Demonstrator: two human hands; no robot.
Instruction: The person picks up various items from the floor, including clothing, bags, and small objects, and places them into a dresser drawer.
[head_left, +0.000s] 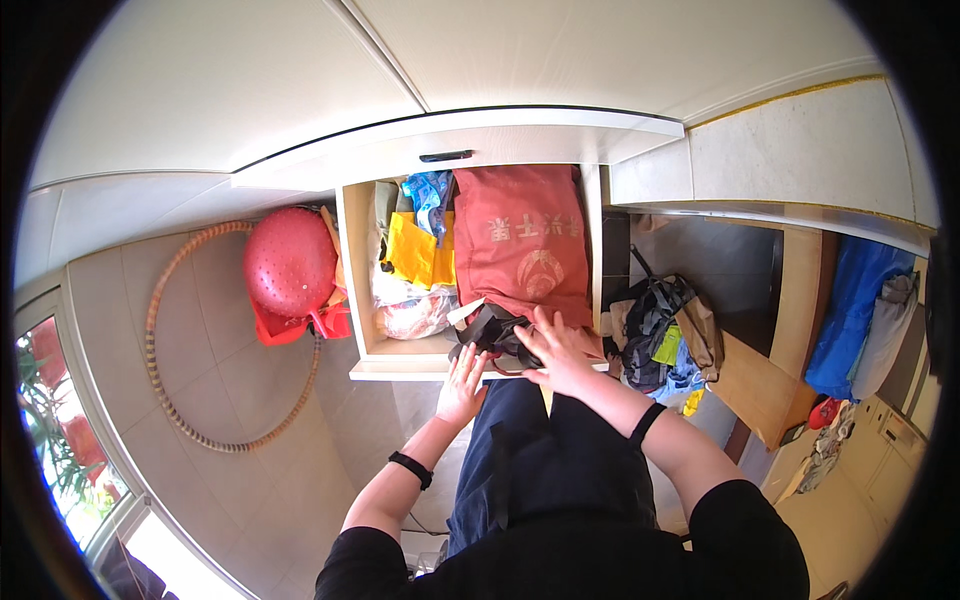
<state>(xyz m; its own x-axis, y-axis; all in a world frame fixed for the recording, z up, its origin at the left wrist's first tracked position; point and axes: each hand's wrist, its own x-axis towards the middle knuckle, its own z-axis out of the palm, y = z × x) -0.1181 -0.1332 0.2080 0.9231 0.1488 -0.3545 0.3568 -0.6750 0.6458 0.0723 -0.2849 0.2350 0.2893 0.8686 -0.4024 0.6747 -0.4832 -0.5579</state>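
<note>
A drawer [352, 225] is pulled out below me, packed with bags and cloth. Across its right side lies a large red fabric bag [520, 225] with pale printing. At the near end of the bag is a crumpled black strap-like bundle [492, 330], its exact kind unclear. My left hand [463, 385] rests against the bundle's left part at the front edge, fingers stretched out. Over the bundle's right part and the red bag's near end, my right hand [562, 358] has its fingers spread. Neither hand is closed around anything.
Yellow bags [412, 250], blue plastic [430, 195] and clear plastic bags [415, 318] fill the drawer's left side. Left on the floor are a pink ball [290, 262] and a hoop [152, 340]. A dark backpack [655, 335] and a wooden panel [755, 375] stand right.
</note>
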